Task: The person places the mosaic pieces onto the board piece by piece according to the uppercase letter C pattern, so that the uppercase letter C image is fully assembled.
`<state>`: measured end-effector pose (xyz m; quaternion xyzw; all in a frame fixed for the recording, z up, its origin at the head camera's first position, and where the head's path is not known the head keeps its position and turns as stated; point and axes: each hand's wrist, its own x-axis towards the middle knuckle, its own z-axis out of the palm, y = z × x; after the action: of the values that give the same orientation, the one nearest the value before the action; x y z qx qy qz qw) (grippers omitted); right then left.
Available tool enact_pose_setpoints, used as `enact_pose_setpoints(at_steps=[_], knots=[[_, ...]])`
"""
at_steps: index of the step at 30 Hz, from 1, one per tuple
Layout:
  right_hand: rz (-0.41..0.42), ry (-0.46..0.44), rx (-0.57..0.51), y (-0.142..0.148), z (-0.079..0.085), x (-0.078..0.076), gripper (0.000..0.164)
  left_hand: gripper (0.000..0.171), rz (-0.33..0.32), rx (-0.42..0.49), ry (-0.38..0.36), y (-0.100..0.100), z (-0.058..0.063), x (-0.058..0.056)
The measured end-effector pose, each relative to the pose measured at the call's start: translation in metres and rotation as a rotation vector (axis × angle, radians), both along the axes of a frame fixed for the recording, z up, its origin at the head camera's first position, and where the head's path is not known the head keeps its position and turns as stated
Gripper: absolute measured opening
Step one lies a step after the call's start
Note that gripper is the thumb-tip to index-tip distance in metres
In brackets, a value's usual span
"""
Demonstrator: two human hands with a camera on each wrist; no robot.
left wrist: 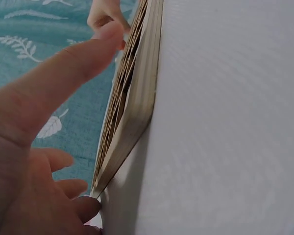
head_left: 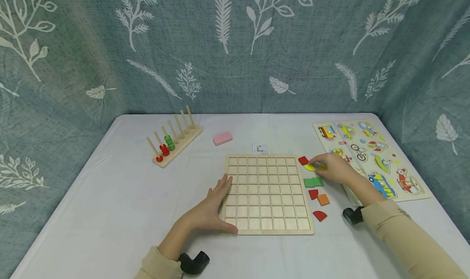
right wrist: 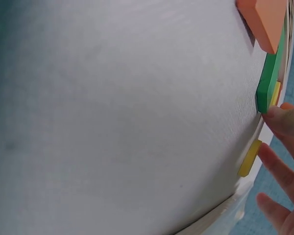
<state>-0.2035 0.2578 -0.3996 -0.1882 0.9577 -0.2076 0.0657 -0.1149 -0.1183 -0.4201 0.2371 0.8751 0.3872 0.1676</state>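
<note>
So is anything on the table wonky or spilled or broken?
I can't see anything spilled or broken. A bit wonky, though: the orange square is turned at an angle beside the wooden grid board, and the picture puzzle board on the right lies slanted compared with the grid.

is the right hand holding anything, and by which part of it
Cannot tell: the right hand is at a yellow piece, but no clear grip shows.

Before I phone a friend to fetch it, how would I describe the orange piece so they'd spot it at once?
Start at the wooden grid board. Just past its right edge in the head view, the squarish orange piece lies next to two red pieces. No other loose piece there is orange.
</note>
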Motion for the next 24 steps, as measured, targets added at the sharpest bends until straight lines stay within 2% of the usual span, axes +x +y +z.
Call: enact_pose_setpoints(at_steps=[14, 24], knots=[[0.006, -0.012, -0.002, -0.0019, 0.0028, -0.0003, 0.022, 0.131, -0.010, -0.026, -0.015, -0.0001, 0.0043, 0.0016], [0.009, 0.000, 0.005, -0.0021, -0.0012, -0.0004, 0.025, 0.131, -0.010, -0.039, -0.010, 0.0011, 0.0022, 0.0006]])
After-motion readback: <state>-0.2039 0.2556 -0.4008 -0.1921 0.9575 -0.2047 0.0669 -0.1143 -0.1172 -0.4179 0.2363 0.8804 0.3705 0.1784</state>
